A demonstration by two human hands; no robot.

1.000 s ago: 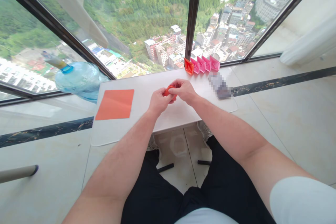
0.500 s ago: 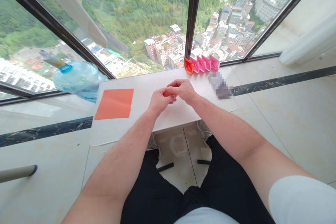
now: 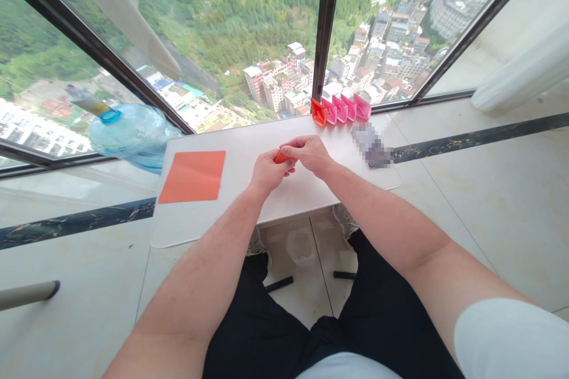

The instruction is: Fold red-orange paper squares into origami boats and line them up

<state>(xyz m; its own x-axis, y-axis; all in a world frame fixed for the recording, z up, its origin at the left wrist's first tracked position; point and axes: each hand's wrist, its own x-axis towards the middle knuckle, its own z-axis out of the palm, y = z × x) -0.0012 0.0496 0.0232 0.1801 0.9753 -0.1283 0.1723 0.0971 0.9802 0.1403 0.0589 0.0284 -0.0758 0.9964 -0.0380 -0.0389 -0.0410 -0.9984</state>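
Note:
Over the middle of the white table, both hands meet around a small folded piece of orange paper. My left hand is closed on its lower left side. From the upper right, my right hand pinches it between thumb and fingers. Most of the folded paper is hidden by the fingers, so its exact shape cannot be told. Flat on the table's left part lies a square stack of orange paper. At the far edge stands a row of folded paper pieces: an orange one and several pink ones.
A blurred-out object lies on the table's right part. Beyond the left end rests a large blue water bottle. Tall windows with dark frames border the far side. A grey pole shows at lower left.
The fingers have shifted slightly around the folded orange paper, and its visible part is tilted a little more. Otherwise the view has only drifted slightly.

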